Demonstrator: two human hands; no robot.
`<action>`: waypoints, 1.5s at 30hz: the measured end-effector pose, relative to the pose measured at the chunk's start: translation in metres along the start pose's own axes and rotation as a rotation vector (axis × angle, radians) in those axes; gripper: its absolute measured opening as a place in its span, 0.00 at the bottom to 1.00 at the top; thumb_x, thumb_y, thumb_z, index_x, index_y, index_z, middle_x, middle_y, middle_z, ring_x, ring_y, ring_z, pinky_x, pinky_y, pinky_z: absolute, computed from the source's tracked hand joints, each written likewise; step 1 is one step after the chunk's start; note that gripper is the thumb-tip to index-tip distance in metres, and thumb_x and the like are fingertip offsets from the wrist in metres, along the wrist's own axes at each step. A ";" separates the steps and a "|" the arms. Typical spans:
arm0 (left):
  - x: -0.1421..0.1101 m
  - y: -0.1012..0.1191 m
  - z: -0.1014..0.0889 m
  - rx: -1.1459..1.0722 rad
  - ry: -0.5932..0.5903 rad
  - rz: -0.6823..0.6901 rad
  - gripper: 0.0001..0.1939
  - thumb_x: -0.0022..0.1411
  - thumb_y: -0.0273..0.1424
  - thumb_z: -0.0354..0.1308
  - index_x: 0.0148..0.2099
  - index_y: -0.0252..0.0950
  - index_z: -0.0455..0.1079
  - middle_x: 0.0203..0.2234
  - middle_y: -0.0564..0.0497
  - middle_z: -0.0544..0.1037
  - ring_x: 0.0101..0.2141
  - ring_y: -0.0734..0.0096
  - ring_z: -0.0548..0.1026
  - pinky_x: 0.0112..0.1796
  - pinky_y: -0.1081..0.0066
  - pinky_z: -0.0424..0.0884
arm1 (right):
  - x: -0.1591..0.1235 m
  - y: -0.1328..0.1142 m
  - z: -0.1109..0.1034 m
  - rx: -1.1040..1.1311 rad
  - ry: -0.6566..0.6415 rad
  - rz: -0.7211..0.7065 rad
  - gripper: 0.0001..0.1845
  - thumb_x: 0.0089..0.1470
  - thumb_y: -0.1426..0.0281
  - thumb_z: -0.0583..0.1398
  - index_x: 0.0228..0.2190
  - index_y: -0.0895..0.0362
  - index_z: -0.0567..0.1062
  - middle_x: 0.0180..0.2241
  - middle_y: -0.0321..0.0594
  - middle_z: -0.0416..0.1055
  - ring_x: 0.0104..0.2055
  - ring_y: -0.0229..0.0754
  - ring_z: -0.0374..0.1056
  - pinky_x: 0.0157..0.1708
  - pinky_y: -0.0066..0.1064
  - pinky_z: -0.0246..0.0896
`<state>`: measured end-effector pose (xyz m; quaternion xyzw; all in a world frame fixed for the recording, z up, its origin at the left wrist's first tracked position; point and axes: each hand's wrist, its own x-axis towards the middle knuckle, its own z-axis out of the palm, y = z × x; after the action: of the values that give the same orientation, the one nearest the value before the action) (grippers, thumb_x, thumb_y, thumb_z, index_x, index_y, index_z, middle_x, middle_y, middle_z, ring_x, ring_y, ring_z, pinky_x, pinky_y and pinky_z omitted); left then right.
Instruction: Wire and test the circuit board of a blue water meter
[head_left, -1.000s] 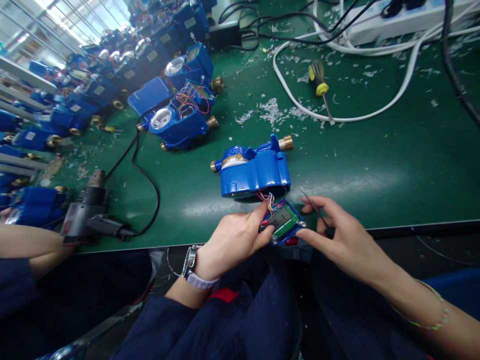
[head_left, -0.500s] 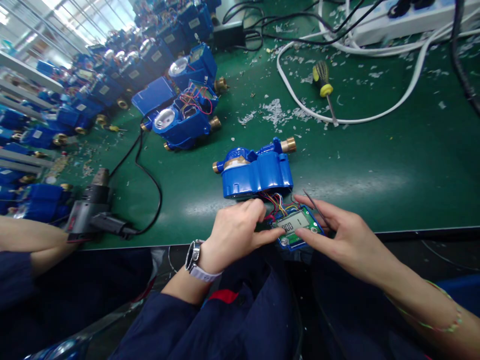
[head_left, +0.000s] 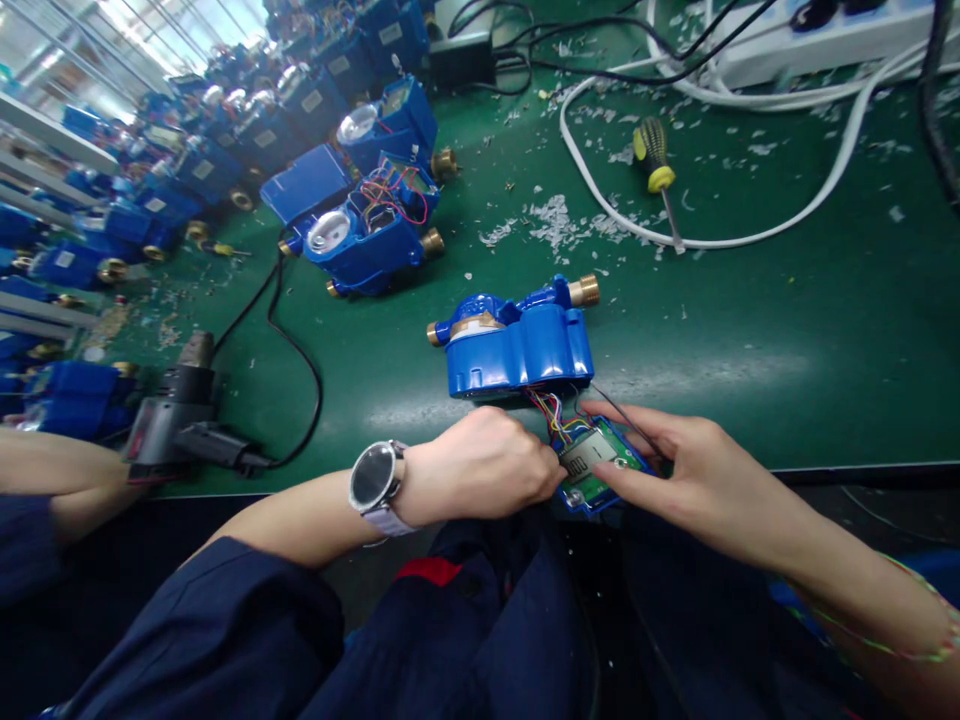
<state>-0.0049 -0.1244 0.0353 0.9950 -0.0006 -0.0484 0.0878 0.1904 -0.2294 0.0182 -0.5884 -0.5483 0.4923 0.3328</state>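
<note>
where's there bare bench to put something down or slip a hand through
Widest: the green bench right of the wired blue meter, between the white cable and the right hand. A smaller patch lies between the black cord and that meter. Crowded: upper left, blue meters; upper right, power strip.

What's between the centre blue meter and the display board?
A bundle of coloured wires, running from the centre meter to the board, with the left hand close beside it. The head view shows this.
</note>
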 end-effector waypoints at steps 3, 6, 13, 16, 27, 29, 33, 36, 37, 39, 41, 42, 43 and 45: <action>0.001 -0.011 0.001 -0.181 0.061 -0.017 0.20 0.69 0.31 0.47 0.24 0.34 0.66 0.16 0.52 0.73 0.16 0.76 0.66 0.20 0.71 0.52 | -0.001 0.003 -0.004 0.051 -0.010 0.025 0.32 0.55 0.61 0.61 0.57 0.64 0.71 0.46 0.48 0.77 0.44 0.52 0.74 0.42 0.38 0.72; 0.000 -0.016 0.000 -0.458 0.088 -0.085 0.22 0.69 0.31 0.45 0.22 0.35 0.62 0.14 0.56 0.66 0.16 0.79 0.60 0.21 0.72 0.52 | 0.000 0.003 -0.009 0.186 -0.024 0.071 0.34 0.54 0.59 0.63 0.57 0.63 0.70 0.47 0.49 0.77 0.47 0.52 0.74 0.44 0.39 0.73; -0.003 -0.008 0.005 -1.129 0.115 -0.351 0.24 0.69 0.39 0.43 0.21 0.36 0.58 0.15 0.57 0.62 0.18 0.80 0.58 0.23 0.75 0.56 | 0.006 0.003 -0.013 0.405 -0.104 0.151 0.34 0.50 0.57 0.67 0.56 0.58 0.72 0.45 0.47 0.78 0.44 0.51 0.76 0.43 0.37 0.74; -0.009 -0.005 0.018 -1.329 0.235 -0.481 0.28 0.69 0.47 0.42 0.20 0.36 0.57 0.14 0.57 0.62 0.17 0.79 0.58 0.23 0.74 0.58 | 0.005 0.007 -0.014 0.417 -0.112 0.158 0.34 0.51 0.57 0.67 0.57 0.57 0.72 0.46 0.46 0.78 0.45 0.50 0.75 0.45 0.38 0.74; -0.044 0.009 0.029 -0.839 0.440 -0.728 0.19 0.64 0.40 0.56 0.26 0.32 0.71 0.17 0.53 0.73 0.20 0.78 0.67 0.24 0.76 0.62 | 0.003 0.004 -0.012 0.457 -0.080 0.153 0.33 0.52 0.58 0.67 0.57 0.57 0.71 0.42 0.44 0.79 0.44 0.47 0.75 0.45 0.36 0.73; -0.042 0.015 0.031 -0.769 0.330 -0.661 0.21 0.66 0.38 0.54 0.23 0.32 0.71 0.16 0.54 0.73 0.19 0.78 0.69 0.24 0.76 0.63 | 0.002 0.003 -0.012 0.450 -0.074 0.161 0.33 0.52 0.57 0.66 0.57 0.57 0.72 0.37 0.42 0.79 0.42 0.47 0.75 0.42 0.36 0.74; -0.034 0.025 0.035 -0.686 0.225 -0.523 0.12 0.64 0.37 0.58 0.42 0.34 0.75 0.30 0.49 0.80 0.32 0.70 0.78 0.36 0.71 0.73 | 0.000 0.002 -0.011 0.409 -0.048 0.156 0.34 0.50 0.56 0.67 0.56 0.57 0.72 0.34 0.41 0.78 0.33 0.43 0.73 0.32 0.33 0.73; -0.026 0.026 0.037 -0.665 0.239 -0.429 0.26 0.60 0.43 0.63 0.53 0.31 0.69 0.45 0.41 0.79 0.47 0.59 0.77 0.48 0.59 0.73 | -0.001 0.004 -0.011 0.392 -0.039 0.148 0.34 0.51 0.55 0.66 0.56 0.57 0.73 0.28 0.38 0.74 0.21 0.36 0.63 0.21 0.28 0.67; -0.023 0.025 0.037 -0.701 0.261 -0.401 0.30 0.58 0.45 0.64 0.56 0.31 0.68 0.49 0.39 0.77 0.52 0.56 0.75 0.52 0.57 0.71 | -0.002 0.004 -0.010 0.385 -0.041 0.150 0.33 0.52 0.55 0.66 0.56 0.57 0.73 0.25 0.36 0.72 0.18 0.34 0.58 0.18 0.27 0.63; -0.017 0.020 0.038 -0.826 0.304 -0.338 0.36 0.56 0.45 0.66 0.61 0.32 0.62 0.56 0.37 0.72 0.58 0.55 0.70 0.58 0.55 0.66 | -0.002 0.005 -0.009 0.378 -0.049 0.153 0.34 0.52 0.55 0.66 0.57 0.56 0.72 0.23 0.34 0.69 0.16 0.32 0.52 0.14 0.25 0.57; -0.010 0.013 0.039 -0.973 0.307 -0.280 0.40 0.55 0.43 0.67 0.65 0.34 0.57 0.61 0.37 0.67 0.61 0.55 0.66 0.61 0.55 0.63 | -0.002 0.007 -0.007 0.393 -0.064 0.144 0.36 0.53 0.55 0.65 0.60 0.55 0.69 0.25 0.34 0.70 0.17 0.32 0.51 0.13 0.24 0.53; -0.007 0.008 0.040 -1.043 0.293 -0.261 0.42 0.55 0.42 0.68 0.66 0.35 0.56 0.62 0.37 0.66 0.62 0.55 0.65 0.61 0.55 0.62 | -0.002 0.008 -0.006 0.411 -0.073 0.136 0.37 0.53 0.55 0.65 0.61 0.55 0.67 0.26 0.34 0.70 0.17 0.31 0.51 0.13 0.24 0.51; -0.004 0.004 0.039 -1.108 0.267 -0.242 0.45 0.53 0.41 0.69 0.67 0.36 0.54 0.63 0.37 0.65 0.62 0.54 0.65 0.61 0.55 0.62 | -0.002 0.009 -0.004 0.433 -0.086 0.132 0.39 0.53 0.56 0.66 0.62 0.55 0.65 0.26 0.34 0.69 0.17 0.31 0.51 0.12 0.23 0.50; 0.001 -0.004 0.038 -1.208 0.199 -0.205 0.49 0.51 0.39 0.71 0.68 0.38 0.51 0.63 0.38 0.65 0.62 0.53 0.66 0.60 0.55 0.64 | -0.002 0.012 -0.001 0.486 -0.111 0.132 0.42 0.53 0.55 0.66 0.64 0.54 0.60 0.26 0.33 0.68 0.17 0.30 0.51 0.12 0.22 0.49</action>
<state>-0.0076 -0.1269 -0.0023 0.7643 0.1308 0.0444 0.6299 0.1955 -0.2331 0.0080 -0.4978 -0.3919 0.6618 0.4008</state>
